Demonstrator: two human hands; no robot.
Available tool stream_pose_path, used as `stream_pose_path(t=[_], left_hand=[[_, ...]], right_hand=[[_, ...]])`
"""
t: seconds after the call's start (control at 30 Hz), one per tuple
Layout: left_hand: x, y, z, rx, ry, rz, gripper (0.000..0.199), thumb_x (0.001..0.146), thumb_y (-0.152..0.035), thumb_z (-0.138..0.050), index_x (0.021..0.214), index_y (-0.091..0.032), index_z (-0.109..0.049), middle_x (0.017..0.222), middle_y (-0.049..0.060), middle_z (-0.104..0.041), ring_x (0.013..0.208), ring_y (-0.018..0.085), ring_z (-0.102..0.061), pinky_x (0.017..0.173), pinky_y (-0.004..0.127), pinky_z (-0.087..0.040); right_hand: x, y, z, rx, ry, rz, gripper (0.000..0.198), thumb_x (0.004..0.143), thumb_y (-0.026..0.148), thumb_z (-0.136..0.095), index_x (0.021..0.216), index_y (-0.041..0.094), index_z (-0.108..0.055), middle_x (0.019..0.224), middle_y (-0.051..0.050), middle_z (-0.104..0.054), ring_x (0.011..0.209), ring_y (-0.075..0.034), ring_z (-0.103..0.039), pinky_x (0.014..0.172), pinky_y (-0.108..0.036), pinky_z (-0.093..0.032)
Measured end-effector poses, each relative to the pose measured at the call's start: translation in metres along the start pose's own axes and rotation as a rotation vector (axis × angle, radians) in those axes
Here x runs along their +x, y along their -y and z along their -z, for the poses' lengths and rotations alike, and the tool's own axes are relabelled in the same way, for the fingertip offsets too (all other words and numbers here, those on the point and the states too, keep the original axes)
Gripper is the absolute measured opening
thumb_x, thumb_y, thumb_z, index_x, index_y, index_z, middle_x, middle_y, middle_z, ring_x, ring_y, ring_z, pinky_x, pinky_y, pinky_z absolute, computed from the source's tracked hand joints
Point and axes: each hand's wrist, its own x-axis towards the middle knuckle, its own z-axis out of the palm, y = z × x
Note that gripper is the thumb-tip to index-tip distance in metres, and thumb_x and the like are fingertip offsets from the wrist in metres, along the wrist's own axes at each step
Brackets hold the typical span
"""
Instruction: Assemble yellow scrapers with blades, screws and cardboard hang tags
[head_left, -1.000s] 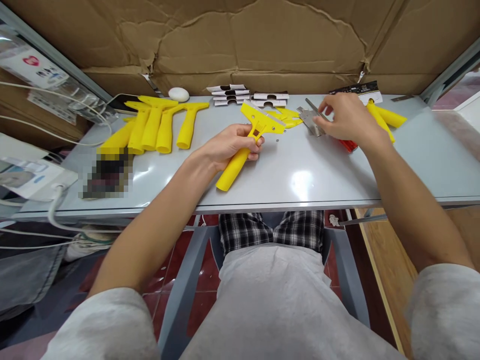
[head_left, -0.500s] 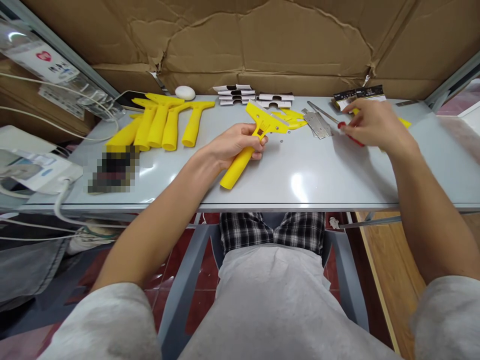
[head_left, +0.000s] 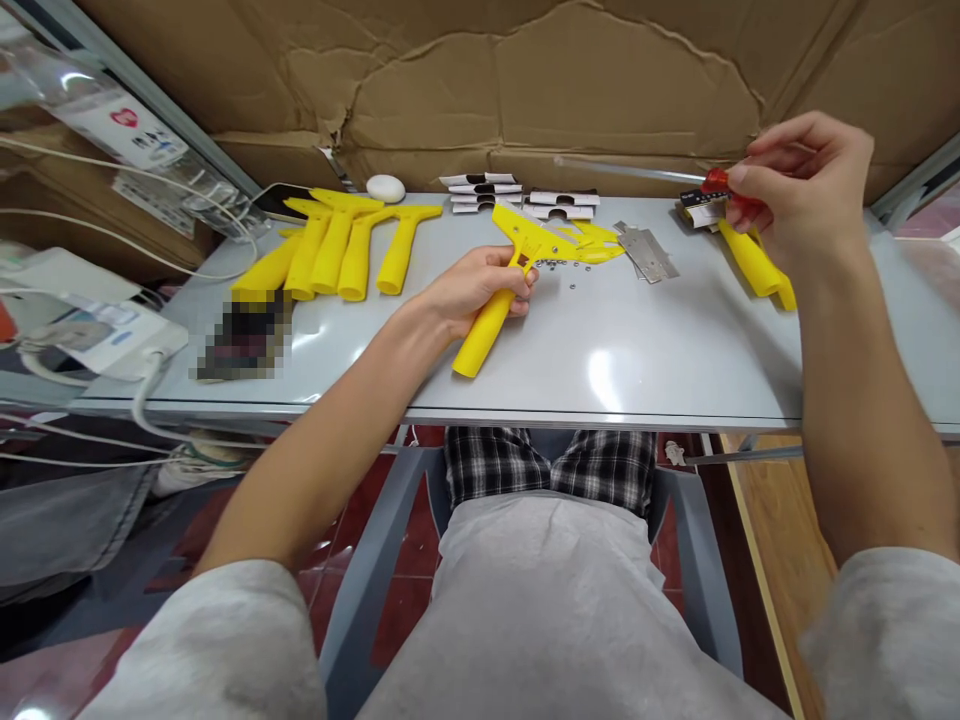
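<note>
- The yellow scraper (head_left: 484, 337) is gripped by the left hand (head_left: 474, 290), fingers curled round its handle, at the worktop's (head_left: 675, 360) middle.
- The screwdriver (head_left: 637, 170) is pinched between thumb and fingers of the right hand (head_left: 814, 185), raised off the worktop.
- Yellow plates (head_left: 602, 251) are partly covered by the scraper's head; metal blades (head_left: 651, 253) are laid alongside.
- Yellow handles (head_left: 399, 252) are grouped toward the left back corner.

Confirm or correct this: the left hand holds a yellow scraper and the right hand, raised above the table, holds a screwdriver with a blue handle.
No: the screwdriver has a red handle, as the head view shows. The left hand holds a yellow scraper, and the right hand, raised above the table, holds the screwdriver.
</note>
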Motion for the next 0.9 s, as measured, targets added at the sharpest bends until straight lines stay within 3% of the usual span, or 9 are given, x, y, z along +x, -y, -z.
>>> stream_pose_path(t=[0.07, 0.27, 0.47, 0.63, 0.8, 0.9], left_hand=[[0.000, -0.001, -0.001, -0.005, -0.029, 0.000, 0.027, 0.061, 0.003, -0.076, 0.078, -0.016, -0.067, 0.083, 0.001, -0.066, 0.064, 0.007, -0.054, 0.053, 0.021, -0.044], [0.001, -0.001, -0.004, -0.060, -0.102, 0.053, 0.035, 0.061, 0.008, -0.072, 0.083, -0.017, -0.063, 0.085, 0.001, -0.067, 0.065, 0.007, -0.055, 0.052, 0.018, -0.043], [0.004, 0.003, -0.005, -0.069, -0.132, 0.103, 0.037, 0.061, 0.010, -0.072, 0.082, -0.018, -0.059, 0.084, 0.002, -0.067, 0.060, 0.007, -0.055, 0.051, 0.018, -0.044], [0.003, 0.003, -0.006, -0.069, -0.155, 0.086, 0.035, 0.061, 0.010, -0.072, 0.083, -0.016, -0.062, 0.083, 0.002, -0.066, 0.062, 0.007, -0.056, 0.052, 0.018, -0.044], [0.003, 0.004, -0.006, -0.051, -0.152, 0.081, 0.033, 0.061, 0.009, -0.073, 0.081, -0.015, -0.063, 0.083, 0.002, -0.067, 0.062, 0.007, -0.057, 0.052, 0.018, -0.045], [0.004, 0.004, -0.005, -0.039, -0.147, 0.086, 0.034, 0.060, 0.009, -0.074, 0.082, -0.015, -0.063, 0.084, 0.002, -0.067, 0.062, 0.007, -0.058, 0.053, 0.019, -0.045]], right_hand=[[-0.002, -0.009, 0.002, -0.025, 0.024, -0.013, 0.096, 0.032, 0.081, -0.119, 0.089, 0.022, -0.069, 0.070, 0.001, -0.068, 0.055, -0.017, -0.065, 0.044, -0.036, -0.039], [0.000, -0.017, 0.011, -0.044, 0.033, 0.029, 0.085, 0.045, 0.075, -0.120, 0.090, 0.023, -0.070, 0.074, 0.003, -0.071, 0.056, -0.014, -0.065, 0.047, -0.035, -0.041], [-0.004, -0.011, 0.021, 0.035, 0.092, 0.078, 0.074, 0.048, 0.062, -0.123, 0.092, 0.022, -0.078, 0.083, 0.000, -0.078, 0.052, -0.016, -0.063, 0.040, -0.037, -0.032], [-0.007, -0.007, 0.024, 0.063, 0.158, 0.108, 0.075, 0.049, 0.068, -0.122, 0.093, 0.022, -0.083, 0.082, -0.001, -0.077, 0.055, -0.015, -0.065, 0.043, -0.034, -0.039], [-0.008, -0.008, 0.022, -0.009, 0.189, 0.107, 0.070, 0.049, 0.058, -0.124, 0.090, 0.020, -0.082, 0.081, -0.003, -0.077, 0.056, -0.016, -0.067, 0.047, -0.035, -0.045], [-0.011, -0.005, 0.022, -0.059, 0.228, 0.094, 0.065, 0.057, 0.059, -0.122, 0.094, 0.022, -0.083, 0.083, -0.002, -0.078, 0.060, -0.015, -0.069, 0.051, -0.033, -0.048]])
